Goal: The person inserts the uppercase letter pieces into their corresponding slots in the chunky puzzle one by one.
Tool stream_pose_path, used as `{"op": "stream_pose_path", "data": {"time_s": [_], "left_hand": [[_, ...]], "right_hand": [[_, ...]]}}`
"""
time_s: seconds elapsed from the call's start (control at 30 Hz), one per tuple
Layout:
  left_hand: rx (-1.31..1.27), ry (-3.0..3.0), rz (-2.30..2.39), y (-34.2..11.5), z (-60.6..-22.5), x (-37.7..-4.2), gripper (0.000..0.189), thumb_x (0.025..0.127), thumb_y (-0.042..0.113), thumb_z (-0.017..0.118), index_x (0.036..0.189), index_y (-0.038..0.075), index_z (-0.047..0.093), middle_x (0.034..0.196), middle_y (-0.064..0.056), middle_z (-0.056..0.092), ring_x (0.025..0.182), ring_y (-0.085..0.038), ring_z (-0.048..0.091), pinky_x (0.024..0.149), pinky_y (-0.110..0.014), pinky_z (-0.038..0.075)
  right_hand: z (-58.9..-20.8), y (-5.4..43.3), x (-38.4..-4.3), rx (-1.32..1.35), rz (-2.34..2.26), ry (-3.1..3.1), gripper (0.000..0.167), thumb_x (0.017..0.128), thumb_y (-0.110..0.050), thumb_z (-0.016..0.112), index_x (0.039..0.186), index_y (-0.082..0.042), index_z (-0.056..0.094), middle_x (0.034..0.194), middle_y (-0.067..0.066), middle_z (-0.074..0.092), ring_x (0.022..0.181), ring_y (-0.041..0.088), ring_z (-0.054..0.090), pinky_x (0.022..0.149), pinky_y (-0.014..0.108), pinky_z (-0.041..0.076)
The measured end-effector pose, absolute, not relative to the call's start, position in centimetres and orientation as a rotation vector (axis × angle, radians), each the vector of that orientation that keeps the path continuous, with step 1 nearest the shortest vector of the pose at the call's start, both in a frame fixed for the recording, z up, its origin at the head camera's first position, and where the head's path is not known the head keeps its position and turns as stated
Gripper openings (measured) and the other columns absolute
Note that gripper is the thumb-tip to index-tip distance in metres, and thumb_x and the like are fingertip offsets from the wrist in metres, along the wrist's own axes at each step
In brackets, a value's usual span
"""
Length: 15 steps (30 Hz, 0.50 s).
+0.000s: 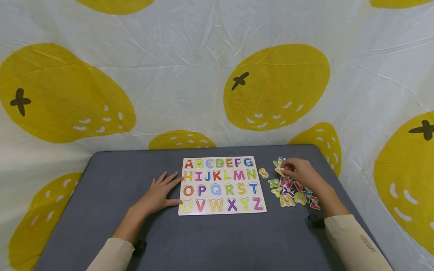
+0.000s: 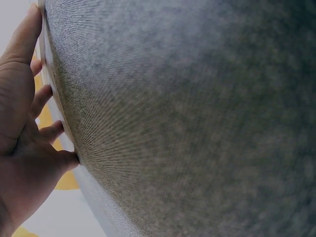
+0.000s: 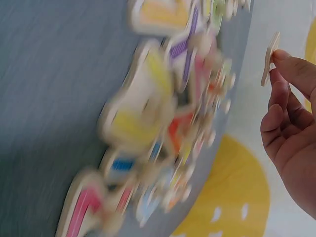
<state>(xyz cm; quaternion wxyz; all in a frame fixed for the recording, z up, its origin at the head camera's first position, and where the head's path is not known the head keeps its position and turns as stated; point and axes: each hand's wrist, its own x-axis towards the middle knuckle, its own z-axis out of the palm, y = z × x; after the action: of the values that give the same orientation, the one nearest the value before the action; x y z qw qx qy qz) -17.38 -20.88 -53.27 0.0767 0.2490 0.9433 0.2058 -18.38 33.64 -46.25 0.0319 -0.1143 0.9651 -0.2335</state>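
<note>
A wooden alphabet puzzle board (image 1: 208, 197) with coloured letters from A to Z lies on the table. My left hand (image 1: 159, 194) is spread flat at its left side, thumb and fingertips touching the edge. In the left wrist view, the fingers (image 2: 42, 98) line up along that edge. My right hand (image 1: 301, 171) is over the far part of a pile of loose letter pieces (image 1: 287, 200) right of the board. Between thumb and fingers it pinches a wooden letter piece (image 3: 269, 59), seen edge-on in the right wrist view, so its letter is hidden.
A loose yellow-orange letter S (image 1: 263, 173) lies between the board and the pile. The pile's pieces overlap and carry small knobs. The dark grey table (image 1: 217, 241) ends at a pale cloth (image 1: 183, 94) printed with large yellow fruit.
</note>
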Motion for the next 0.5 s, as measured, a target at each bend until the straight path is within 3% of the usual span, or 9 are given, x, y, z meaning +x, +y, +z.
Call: {"op": "stream_pose_path", "data": {"time_s": [0.5], "left_hand": [[0.753, 2.82, 0.643, -20.9, -53.1, -17.3, 0.09, 0.085, 0.056, 0.079, 0.16, 0.023, 0.043, 0.167, -0.013, 0.035, 0.155, -0.052, 0.02, 0.113, -0.082, 0.017]], "right_hand": [[-47.2, 20.6, -22.0, -0.636, -0.773, 2.812, 0.007, 0.095, -0.016, 0.077, 0.096, -0.012, 0.072, 0.081, -0.001, 0.064, 0.072, 0.011, 0.056, 0.065, 0.027, 0.048]]}}
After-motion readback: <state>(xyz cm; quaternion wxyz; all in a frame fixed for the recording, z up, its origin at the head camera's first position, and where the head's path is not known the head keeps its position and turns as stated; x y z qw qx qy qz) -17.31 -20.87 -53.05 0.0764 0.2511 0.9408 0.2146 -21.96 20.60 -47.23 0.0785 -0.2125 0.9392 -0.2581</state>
